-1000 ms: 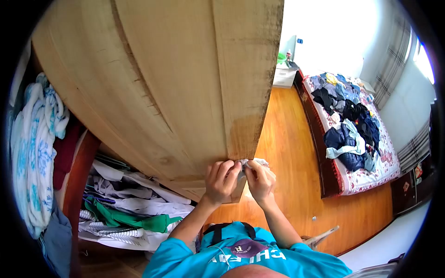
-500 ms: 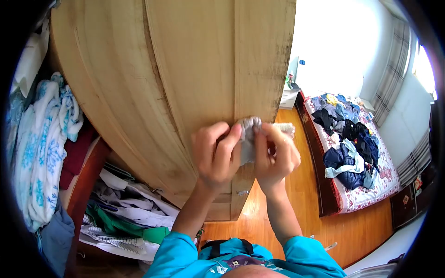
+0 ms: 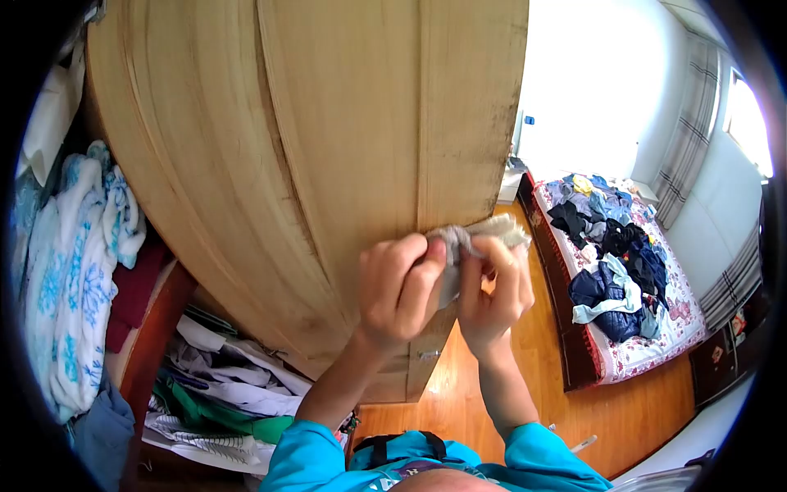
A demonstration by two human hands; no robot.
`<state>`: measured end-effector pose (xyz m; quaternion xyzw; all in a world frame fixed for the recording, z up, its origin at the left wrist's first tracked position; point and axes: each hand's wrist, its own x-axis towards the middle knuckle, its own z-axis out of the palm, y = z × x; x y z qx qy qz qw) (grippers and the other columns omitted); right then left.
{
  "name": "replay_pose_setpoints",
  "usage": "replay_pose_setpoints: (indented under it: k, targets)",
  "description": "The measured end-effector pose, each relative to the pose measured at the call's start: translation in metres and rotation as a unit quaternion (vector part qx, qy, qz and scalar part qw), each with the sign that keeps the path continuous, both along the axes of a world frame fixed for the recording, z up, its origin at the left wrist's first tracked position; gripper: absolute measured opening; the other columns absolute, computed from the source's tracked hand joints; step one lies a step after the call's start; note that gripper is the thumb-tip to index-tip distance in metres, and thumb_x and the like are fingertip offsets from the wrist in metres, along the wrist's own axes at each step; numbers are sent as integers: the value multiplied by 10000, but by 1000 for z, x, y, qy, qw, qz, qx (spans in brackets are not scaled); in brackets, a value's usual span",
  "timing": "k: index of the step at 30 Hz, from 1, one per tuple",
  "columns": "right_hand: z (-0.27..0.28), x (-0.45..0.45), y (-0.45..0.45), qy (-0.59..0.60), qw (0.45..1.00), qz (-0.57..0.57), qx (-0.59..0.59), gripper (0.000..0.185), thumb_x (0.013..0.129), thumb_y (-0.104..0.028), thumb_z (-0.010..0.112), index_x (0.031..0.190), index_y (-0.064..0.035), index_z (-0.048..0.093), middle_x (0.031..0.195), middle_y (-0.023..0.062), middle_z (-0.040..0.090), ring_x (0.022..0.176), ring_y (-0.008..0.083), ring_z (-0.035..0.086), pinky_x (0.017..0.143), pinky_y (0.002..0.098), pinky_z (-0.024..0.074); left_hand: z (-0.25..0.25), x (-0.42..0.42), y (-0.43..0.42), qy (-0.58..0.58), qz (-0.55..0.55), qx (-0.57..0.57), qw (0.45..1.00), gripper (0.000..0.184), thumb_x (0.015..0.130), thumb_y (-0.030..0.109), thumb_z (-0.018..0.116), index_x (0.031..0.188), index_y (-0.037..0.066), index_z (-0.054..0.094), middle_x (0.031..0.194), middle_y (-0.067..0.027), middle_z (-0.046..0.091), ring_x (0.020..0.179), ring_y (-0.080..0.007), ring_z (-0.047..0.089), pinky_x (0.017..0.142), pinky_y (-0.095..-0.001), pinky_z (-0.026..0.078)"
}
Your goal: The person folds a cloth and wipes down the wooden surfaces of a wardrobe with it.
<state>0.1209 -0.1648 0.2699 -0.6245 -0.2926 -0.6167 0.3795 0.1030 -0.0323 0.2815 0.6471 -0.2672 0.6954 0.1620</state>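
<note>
Both hands are raised in front of the wooden wardrobe door (image 3: 344, 123), pinching a small bunched grey knit cloth that looks like a sock (image 3: 450, 238). My left hand (image 3: 398, 291) is closed, with thumb and forefinger on the sock's gathered left edge. On the other side my right hand (image 3: 496, 291) grips it the same way, fingers curled. A pale off-white end (image 3: 502, 230) sticks out behind my right fingers, and a grey part hangs between the hands. My palms and fingers hide the rest of the cloth.
At left, the open wardrobe holds a blue-and-white fluffy blanket (image 3: 70, 287) and, lower down, piled clothes (image 3: 225, 381). A bed (image 3: 684, 328) with heaped clothes (image 3: 619, 271) stands at right on the wooden floor (image 3: 525, 402). A metal latch (image 3: 429, 355) shows on the door.
Both hands and the sock sit slightly lower and further right in view. More of the off-white end shows beyond my right hand. The grip stays closed.
</note>
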Motion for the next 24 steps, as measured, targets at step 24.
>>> replay_pose_setpoints:
  k: [24]
  targets:
    - [68,13,7,-24,998,21,51,221,850,150,650,1043,42,656,827,133,625,659,253,559,607,345,477,69,20,-13,-62,-33,-15,997,159,802,-70,755,922,-7,672,933,-112,638,723,-247,607,625,-366,433]
